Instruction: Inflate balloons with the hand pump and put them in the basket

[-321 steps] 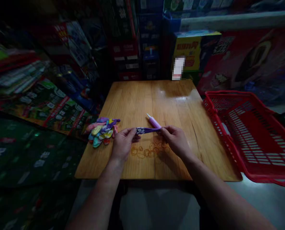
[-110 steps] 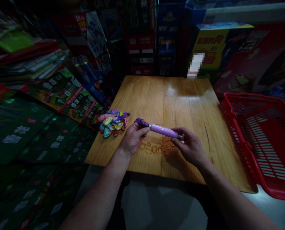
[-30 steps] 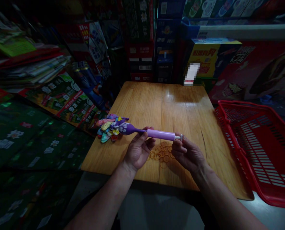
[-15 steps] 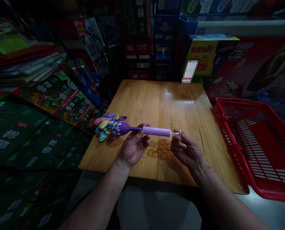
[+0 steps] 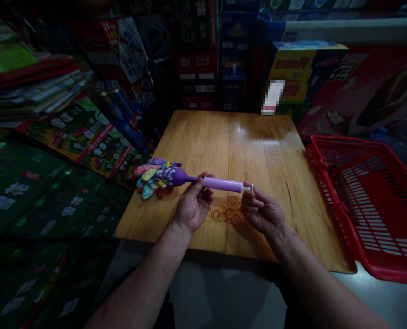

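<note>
A purple balloon (image 5: 176, 177) with white flower prints, partly inflated, is fitted by its neck to the left end of a lilac hand balloon pump (image 5: 223, 184). My left hand (image 5: 193, 203) pinches the neck where it meets the pump. At the other end, my right hand (image 5: 263, 209) grips the pump's white plunger handle, with a short length of rod showing. A pile of limp, multicoloured balloons (image 5: 150, 189) lies behind and beside the inflated one. Several orange rubber bands (image 5: 231, 208) lie on the wooden table (image 5: 206, 141) below the pump, partly hidden by my right hand.
A red plastic basket (image 5: 347, 219) stands along the table's right side. Stacked green cartons (image 5: 76, 192) flank the left side. At the back are more boxes, among them a yellow and blue one (image 5: 292, 68).
My right hand has moved slightly left, pushing the plunger further into the pump, so less rod shows. My left hand keeps its pinch on the balloon's neck.
</note>
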Available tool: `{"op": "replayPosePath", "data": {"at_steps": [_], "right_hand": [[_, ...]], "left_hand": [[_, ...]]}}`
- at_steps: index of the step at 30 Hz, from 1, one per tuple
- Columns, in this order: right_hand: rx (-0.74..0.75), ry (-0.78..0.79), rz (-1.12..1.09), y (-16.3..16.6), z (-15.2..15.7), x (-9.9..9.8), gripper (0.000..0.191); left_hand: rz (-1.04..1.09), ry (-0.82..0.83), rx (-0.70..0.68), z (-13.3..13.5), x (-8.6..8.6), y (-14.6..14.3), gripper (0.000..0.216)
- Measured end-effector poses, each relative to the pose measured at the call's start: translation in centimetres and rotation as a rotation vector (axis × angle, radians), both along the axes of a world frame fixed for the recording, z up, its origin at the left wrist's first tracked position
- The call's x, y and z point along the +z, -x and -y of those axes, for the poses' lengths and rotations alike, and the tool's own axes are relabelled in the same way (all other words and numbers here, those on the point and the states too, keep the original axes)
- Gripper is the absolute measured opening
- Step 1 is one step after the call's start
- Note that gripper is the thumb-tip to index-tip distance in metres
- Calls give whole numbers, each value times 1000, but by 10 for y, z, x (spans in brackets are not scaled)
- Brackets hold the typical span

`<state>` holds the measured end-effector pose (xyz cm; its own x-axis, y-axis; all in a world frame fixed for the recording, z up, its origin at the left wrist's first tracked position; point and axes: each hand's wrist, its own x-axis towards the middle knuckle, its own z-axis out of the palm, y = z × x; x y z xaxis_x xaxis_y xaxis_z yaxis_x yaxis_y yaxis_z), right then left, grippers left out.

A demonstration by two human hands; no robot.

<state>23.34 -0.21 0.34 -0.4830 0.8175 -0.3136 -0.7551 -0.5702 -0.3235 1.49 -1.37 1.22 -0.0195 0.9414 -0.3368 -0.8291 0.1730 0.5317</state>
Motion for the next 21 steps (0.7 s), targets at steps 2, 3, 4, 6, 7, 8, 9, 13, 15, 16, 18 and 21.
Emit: {"op": "replayPosePath", "data": {"at_steps": [2, 3, 4, 6, 7, 8, 9, 13, 15, 16, 18, 21], "right_hand": [[-40, -47, 26, -9, -4, 6, 15], [-65, -70, 31, -12, -6, 9, 14], [-90, -85, 29, -15, -7, 12, 13], [-108, -81, 13, -16, -6, 14, 14], [-90, -68, 9, -13, -4, 13, 16], [-58, -54, 11, -10, -2, 10, 18], [-20, -42, 17, -5, 1, 8, 19], [43, -31, 37, 9, 8, 1, 18], [15, -32, 54, 6, 6, 4, 15], [-5, -40, 70, 2, 4, 6, 13], [-63, -69, 100, -8, 0, 13, 7], [-142, -105, 90, -18, -3, 18, 6]], "left_hand": [[-14, -34, 48, -3, 6, 10, 22], [-20, -56, 76, -4, 9, 15, 20], [-27, -79, 95, -4, 11, 19, 19], [-50, -108, 81, -3, 13, 23, 20], [-59, -110, 45, -1, 12, 22, 21], [-64, -103, 5, 1, 10, 19, 23], [-58, -92, -31, 3, 7, 14, 24], [16, -54, -59, 9, -4, -5, 21], [24, -56, -51, 6, -3, -6, 20], [20, -62, -42, 4, -2, -4, 19], [9, -87, 2, -2, 3, 5, 17], [-18, -132, 64, -6, 7, 18, 16]]}}
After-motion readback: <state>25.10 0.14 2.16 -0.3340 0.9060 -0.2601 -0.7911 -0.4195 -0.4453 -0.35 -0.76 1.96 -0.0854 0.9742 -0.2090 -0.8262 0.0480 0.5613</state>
